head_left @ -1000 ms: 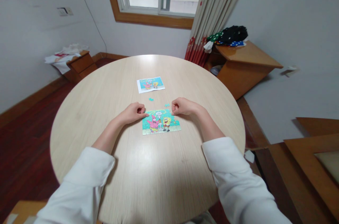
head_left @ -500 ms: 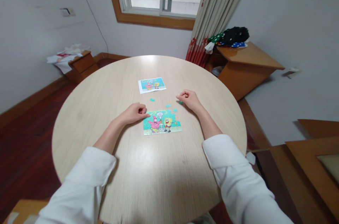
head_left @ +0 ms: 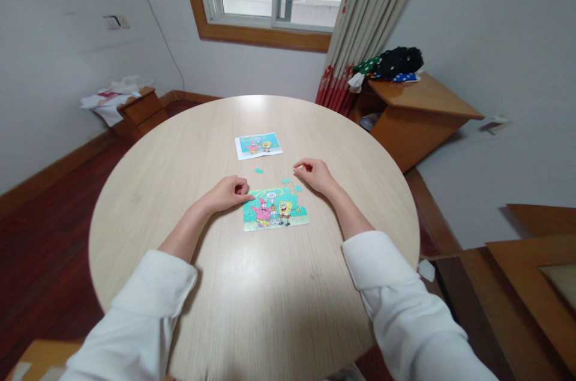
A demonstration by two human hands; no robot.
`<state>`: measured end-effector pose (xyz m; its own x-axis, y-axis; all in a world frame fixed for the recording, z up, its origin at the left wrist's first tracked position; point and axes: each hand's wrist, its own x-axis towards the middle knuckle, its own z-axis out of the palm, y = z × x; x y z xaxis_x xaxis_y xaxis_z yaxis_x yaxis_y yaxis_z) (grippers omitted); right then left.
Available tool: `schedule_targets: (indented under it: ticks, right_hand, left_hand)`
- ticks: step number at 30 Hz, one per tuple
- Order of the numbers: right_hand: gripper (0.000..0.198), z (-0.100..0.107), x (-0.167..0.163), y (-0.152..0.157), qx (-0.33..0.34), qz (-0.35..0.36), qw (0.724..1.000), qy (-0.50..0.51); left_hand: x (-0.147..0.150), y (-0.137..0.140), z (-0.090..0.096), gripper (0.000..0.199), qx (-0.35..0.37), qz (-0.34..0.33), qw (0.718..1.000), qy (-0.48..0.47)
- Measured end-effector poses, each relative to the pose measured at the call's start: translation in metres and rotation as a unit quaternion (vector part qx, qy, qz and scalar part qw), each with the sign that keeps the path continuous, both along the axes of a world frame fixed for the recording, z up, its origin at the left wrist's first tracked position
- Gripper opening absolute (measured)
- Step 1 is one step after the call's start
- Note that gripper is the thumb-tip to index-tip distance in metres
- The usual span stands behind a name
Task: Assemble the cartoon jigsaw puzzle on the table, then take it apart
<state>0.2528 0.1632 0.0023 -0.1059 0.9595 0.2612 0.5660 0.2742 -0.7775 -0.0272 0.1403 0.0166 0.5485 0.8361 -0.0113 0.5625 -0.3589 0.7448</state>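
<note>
A mostly assembled jigsaw puzzle [head_left: 263, 219] with cartoon figures lies flat on the round table [head_left: 252, 303]; its upper right part has gaps. My left hand [head_left: 227, 192] is at its upper left corner, fingers curled and thumb stretched onto the edge. Beyond the upper right corner, my right hand [head_left: 315, 174] is closed in a pinch above the table. Anything between its fingertips is too small or hidden to make out. Loose teal pieces lie near it: one puzzle piece [head_left: 285, 180], another piece [head_left: 297, 188] beside the gap, and a third piece [head_left: 258, 171] farther left.
Behind the pieces lies a printed reference picture [head_left: 260, 144] on white paper. A wooden cabinet [head_left: 427, 96] with cloths on top stands past the table's right edge, next to a curtain [head_left: 360, 21]. At the back left is a small wooden stand [head_left: 141, 114] with papers.
My right hand has shifted slightly left, toward the loose pieces. The teal piece seen under its fingers before no longer shows. My left hand stays in place.
</note>
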Motion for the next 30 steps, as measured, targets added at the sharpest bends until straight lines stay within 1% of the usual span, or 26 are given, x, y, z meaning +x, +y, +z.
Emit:
schedule_targets:
  ticks: [5,9,12,17,22,25,30]
  right_hand:
    - [0.026,0.0,-0.004,-0.003,-0.004,0.048,0.998,-0.027]
    - [0.024,-0.002,-0.006,-0.003,0.005,0.069,0.996,-0.052]
    - [0.021,-0.001,-0.006,-0.003,-0.003,0.08,0.995,-0.061]
    - [0.012,0.005,-0.008,-0.005,-0.035,0.077,0.993,-0.085]
    - [0.007,0.011,-0.01,-0.008,-0.046,0.067,0.99,-0.113]
    - [0.008,0.012,-0.01,-0.008,-0.037,0.079,0.988,-0.128]
    - [0.017,0.007,-0.007,-0.004,0.009,0.105,0.985,-0.138]
  left_hand:
    - [0.0,0.0,0.0,0.036,0.007,0.001,1.0,0.005]
    - [0.001,-0.001,0.001,0.035,0.018,0.002,1.0,0.012]
    - [0.002,-0.001,0.003,0.035,0.02,0.005,1.0,0.014]
    - [0.002,-0.002,0.002,0.035,0.026,0.007,1.0,0.015]
    - [0.002,-0.002,0.003,0.035,0.029,0.001,0.999,0.016]
    - [0.002,-0.002,0.004,0.035,0.03,0.003,0.999,0.015]
    - [0.001,-0.002,0.003,0.034,0.03,0.005,0.999,0.016]
